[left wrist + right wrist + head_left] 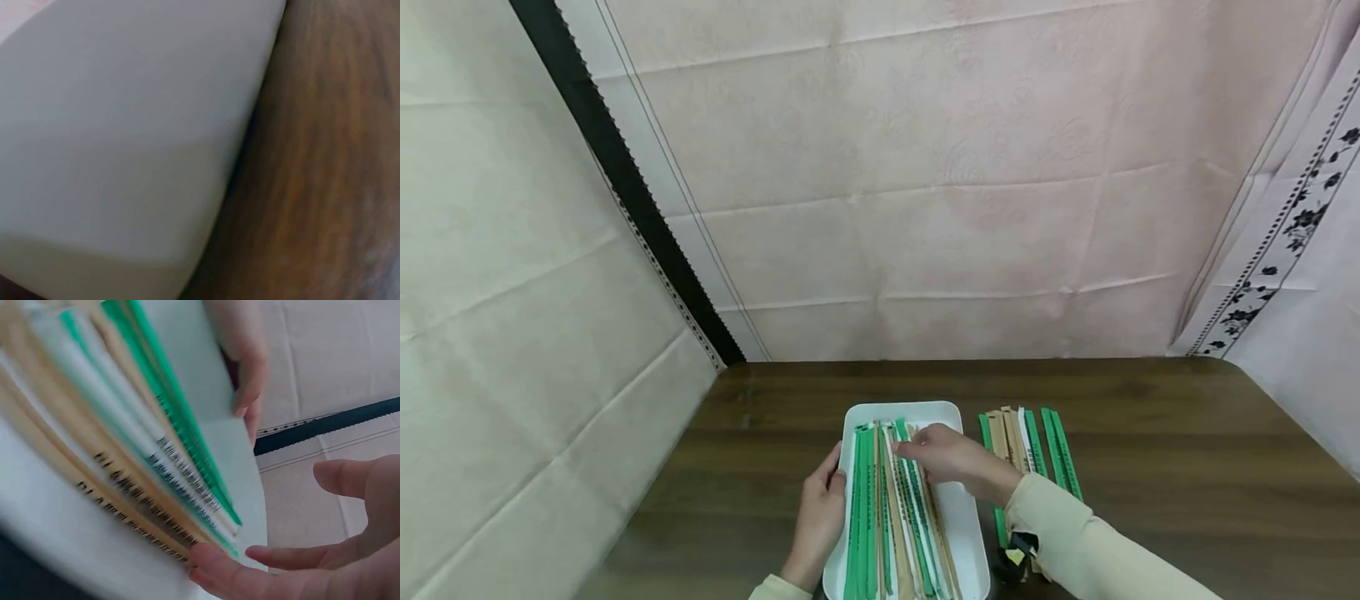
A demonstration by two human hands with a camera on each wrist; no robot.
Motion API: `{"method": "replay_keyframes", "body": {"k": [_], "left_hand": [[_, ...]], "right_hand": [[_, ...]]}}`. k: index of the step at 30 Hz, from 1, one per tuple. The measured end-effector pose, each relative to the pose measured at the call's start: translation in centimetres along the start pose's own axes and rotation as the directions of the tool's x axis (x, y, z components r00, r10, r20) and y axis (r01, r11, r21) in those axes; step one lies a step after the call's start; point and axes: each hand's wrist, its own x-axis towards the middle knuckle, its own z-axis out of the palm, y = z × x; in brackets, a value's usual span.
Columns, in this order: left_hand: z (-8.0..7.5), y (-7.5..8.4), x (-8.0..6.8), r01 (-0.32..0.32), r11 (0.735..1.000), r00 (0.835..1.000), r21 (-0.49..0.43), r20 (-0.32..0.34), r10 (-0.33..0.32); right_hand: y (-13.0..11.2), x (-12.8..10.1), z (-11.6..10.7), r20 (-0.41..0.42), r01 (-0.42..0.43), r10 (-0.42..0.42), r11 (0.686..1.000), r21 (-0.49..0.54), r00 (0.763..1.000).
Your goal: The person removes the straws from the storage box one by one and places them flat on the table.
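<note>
A white tray (964,533) holds a row of long, thin wrapped straws (868,508) in green, white and tan, with black print on the wrappers. My left hand (820,512) grips the tray's left side; in the right wrist view its fingers (251,381) curl at the rim. Over the far part of the straws is my right hand (943,454). Its fingertips touch the ends of tan straws in the right wrist view, the thumb apart from the other fingers. In the left wrist view the tray's outer wall (125,125) fills most of the picture.
To the right of the tray, a second group of green, tan and white wrapped straws (1037,442) lies on the brown wooden table (1150,467), partly hidden by my right forearm. Pale patterned cloth (962,208) hangs behind the table and at both sides.
</note>
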Motion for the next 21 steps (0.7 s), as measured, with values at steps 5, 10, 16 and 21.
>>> {"method": "replay_keyframes", "body": {"k": [5, 10, 16, 21], "left_hand": [[0.2, 0.3, 0.2, -0.004, 1.0, 1.0, 0.001, -0.004, 0.004], [0.2, 0.3, 0.3, -0.017, 1.0, 1.0, 0.011, 0.014, 0.017], [0.0, 0.2, 0.2, -0.012, 1.0, 1.0, 0.009, 0.007, 0.012], [0.2, 0.1, 0.0, 0.009, 1.0, 1.0, 0.019, 0.006, -0.009]], "right_hand": [[1.2, -0.8, -0.7, -0.043, -0.024, 0.021, 0.998, -0.058, 0.999], [1.6, -1.9, -1.0, -0.011, -0.075, 0.074, 0.996, -0.052, 0.997], [1.7, -1.7, -0.2, 0.058, -0.084, 0.083, 0.996, 0.02, 0.995], [2.0, -1.0, 0.8, 0.046, -0.043, 0.045, 0.998, -0.048, 0.998]]}}
